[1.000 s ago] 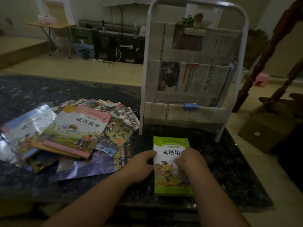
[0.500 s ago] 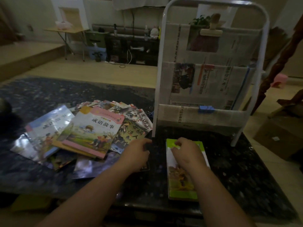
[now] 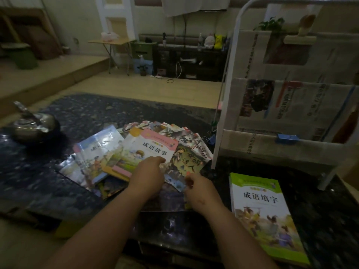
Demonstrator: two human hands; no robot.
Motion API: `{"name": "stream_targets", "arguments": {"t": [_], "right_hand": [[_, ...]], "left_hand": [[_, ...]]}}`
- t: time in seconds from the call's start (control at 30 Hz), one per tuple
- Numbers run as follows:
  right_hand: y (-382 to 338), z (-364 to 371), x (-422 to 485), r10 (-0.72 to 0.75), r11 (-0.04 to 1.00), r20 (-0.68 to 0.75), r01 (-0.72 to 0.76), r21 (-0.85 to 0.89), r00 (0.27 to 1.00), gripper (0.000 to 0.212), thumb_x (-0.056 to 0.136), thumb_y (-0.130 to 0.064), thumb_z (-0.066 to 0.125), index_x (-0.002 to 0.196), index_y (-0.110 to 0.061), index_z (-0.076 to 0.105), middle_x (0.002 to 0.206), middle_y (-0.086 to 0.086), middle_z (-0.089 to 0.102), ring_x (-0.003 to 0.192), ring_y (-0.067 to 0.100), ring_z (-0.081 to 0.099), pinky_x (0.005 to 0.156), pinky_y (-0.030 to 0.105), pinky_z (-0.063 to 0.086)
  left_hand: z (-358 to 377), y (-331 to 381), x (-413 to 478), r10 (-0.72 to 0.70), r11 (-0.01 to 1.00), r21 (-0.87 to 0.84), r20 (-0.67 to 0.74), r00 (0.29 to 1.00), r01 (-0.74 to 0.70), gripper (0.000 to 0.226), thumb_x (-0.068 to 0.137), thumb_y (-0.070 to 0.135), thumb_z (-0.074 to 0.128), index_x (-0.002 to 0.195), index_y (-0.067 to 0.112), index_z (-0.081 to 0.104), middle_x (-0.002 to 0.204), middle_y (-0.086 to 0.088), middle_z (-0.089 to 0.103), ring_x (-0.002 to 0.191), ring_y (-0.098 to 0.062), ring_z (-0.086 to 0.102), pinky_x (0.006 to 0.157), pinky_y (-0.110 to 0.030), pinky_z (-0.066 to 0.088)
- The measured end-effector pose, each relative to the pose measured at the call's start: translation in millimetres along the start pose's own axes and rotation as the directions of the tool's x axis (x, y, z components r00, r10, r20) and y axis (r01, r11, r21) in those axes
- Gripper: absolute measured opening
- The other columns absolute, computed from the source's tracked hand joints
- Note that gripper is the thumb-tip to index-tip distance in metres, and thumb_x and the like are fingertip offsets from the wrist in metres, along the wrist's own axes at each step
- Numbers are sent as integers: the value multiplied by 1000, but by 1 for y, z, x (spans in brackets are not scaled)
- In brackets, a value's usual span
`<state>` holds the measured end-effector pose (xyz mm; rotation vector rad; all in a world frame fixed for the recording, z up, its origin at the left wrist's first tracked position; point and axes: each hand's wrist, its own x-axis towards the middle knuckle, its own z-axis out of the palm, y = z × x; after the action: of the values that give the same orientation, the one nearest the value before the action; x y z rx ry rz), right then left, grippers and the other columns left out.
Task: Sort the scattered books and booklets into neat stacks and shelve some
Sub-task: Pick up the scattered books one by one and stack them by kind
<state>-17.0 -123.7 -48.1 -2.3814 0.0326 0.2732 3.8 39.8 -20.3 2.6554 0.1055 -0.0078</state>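
A scattered pile of books and booklets (image 3: 101,152) lies fanned out on the dark marble table (image 3: 87,117). On top is a pink-edged book (image 3: 147,150); right of it is a dark illustrated booklet (image 3: 186,162). My left hand (image 3: 147,177) is over the pile, fingers curled at the pink book's near right corner. My right hand (image 3: 202,193) pinches the near corner of the dark booklet. A green-covered book (image 3: 262,212) lies alone on the table to the right, apart from both hands.
A white metal rack (image 3: 223,117) hung with newspapers stands at the table's right rear, with blue clips on it. A dark round pot with foil (image 3: 33,127) sits at the far left. The table's near edge runs just below my forearms.
Both hands have left the green book and moved left onto the scattered pile. The view has swung left, so the green book now lies at the right.
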Motion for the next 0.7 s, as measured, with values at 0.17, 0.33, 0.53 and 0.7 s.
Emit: {"name": "stream_targets", "arguments": {"t": [0.17, 0.33, 0.53, 0.7], "right_hand": [[-11, 38, 17, -18, 982, 97, 0, 190, 995, 35, 89, -7, 59, 121, -18, 63, 119, 3, 65, 110, 19, 60, 93, 29, 48], [-24, 55, 23, 55, 814, 253, -190, 548, 966, 35, 84, 12, 49, 117, 20, 38, 125, 47, 38, 114, 65, 38, 68, 38, 45], [-29, 52, 22, 167, 387, 334, -373, 843, 928, 22, 92, -1, 52, 114, -3, 56, 104, 27, 65, 76, 25, 63, 55, 27, 44], [-26, 46, 17, 190, 486, 348, -396, 779, 918, 10, 95, -22, 60, 95, -14, 65, 72, 1, 57, 53, 9, 43, 47, 22, 31]], "left_hand": [[-15, -20, 4, -79, 989, 118, -70, 994, 87, 46, 90, 14, 55, 134, 25, 56, 136, -6, 56, 120, -27, 54, 95, -39, 48], [-18, -33, 5, -154, 964, 215, -27, 988, 156, 42, 91, 12, 50, 130, 24, 59, 131, -7, 58, 113, -28, 57, 90, -38, 50], [-19, -32, 6, -135, 959, 244, -42, 990, 142, 48, 91, 13, 50, 138, 26, 52, 133, -7, 57, 116, -28, 56, 89, -35, 47], [-16, -29, 1, -126, 976, 170, -57, 990, 134, 48, 86, 10, 53, 130, 29, 58, 127, -6, 62, 112, -28, 59, 86, -34, 49]]}}
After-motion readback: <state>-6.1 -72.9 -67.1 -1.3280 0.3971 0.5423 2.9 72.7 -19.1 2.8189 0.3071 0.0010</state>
